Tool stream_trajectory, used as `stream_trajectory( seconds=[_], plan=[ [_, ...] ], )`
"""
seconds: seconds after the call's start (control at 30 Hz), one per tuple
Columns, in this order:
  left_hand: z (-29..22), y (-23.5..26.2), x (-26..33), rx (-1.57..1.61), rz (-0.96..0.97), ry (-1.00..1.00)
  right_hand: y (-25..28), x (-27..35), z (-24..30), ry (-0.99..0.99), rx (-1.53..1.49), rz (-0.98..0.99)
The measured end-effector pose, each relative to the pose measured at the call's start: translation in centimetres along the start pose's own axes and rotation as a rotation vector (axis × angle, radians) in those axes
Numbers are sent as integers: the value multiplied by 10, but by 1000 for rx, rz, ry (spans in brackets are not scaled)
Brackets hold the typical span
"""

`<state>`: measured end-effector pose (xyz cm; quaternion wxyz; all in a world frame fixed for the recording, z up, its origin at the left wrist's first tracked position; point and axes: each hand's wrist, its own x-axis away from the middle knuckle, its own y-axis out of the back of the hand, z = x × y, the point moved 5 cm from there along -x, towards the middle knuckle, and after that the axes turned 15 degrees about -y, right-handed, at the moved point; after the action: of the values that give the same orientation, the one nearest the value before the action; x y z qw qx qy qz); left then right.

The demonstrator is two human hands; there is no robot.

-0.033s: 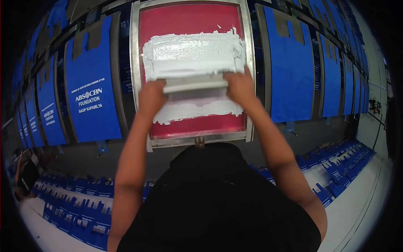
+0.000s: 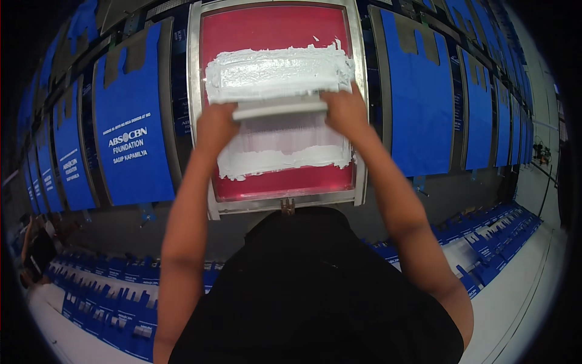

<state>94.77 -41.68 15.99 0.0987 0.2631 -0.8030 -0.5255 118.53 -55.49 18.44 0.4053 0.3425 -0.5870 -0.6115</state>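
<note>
A screen printing frame (image 2: 194, 91) with pale metal sides and a red mesh (image 2: 273, 27) lies in front of me. Thick white ink (image 2: 267, 70) covers a broad band of the mesh, with a thinner pinkish patch and a white ridge nearer to me. Across the ink lies a squeegee (image 2: 279, 109) with a pale handle bar. My left hand (image 2: 217, 124) is closed around its left end, and my right hand (image 2: 347, 113) grips the right end. The squeegee's blade and most of my fingertips are hidden.
Blue bags (image 2: 133, 115) lie on flat boards on both sides of the frame; the nearer left one bears white print. Behind me, rows of blue bags (image 2: 109, 303) are spread out. Another person (image 2: 39, 249) is at the far lower left. A metal hinge or clamp (image 2: 288, 206) sits at the frame's near edge.
Both my hands and the squeegee have slid a little away from me across the mesh. More of the thin pinkish patch shows behind it.
</note>
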Motion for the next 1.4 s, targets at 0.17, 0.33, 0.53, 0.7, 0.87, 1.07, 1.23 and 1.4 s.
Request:
stream_trajectory(
  seconds=[0.17, 0.33, 0.53, 0.7, 0.87, 1.07, 1.23, 1.4],
  plan=[
    [22, 31, -80, -21, 97, 7, 14, -96, -15, -23, 117, 151],
    [-21, 17, 43, 28, 169, 4, 38, 48, 6, -65, 117, 364],
    [-61, -18, 106, 26, -22, -128, -6, 123, -3, -2, -123, 86],
    [22, 8, -47, -100, 110, 25, 1, -48, -6, -79, 142, 142],
    [26, 34, -70, -28, 128, 19, 26, -75, -8, -28, 54, 144],
    [-65, -6, 111, 50, 9, -144, 10, 129, 4, -48, -34, 230],
    [-9, -17, 31, -62, 92, 15, -13, 45, -8, -36, -45, 47],
    [26, 34, -93, -55, 114, -36, 20, -92, -15, -29, 80, 109]
  ],
)
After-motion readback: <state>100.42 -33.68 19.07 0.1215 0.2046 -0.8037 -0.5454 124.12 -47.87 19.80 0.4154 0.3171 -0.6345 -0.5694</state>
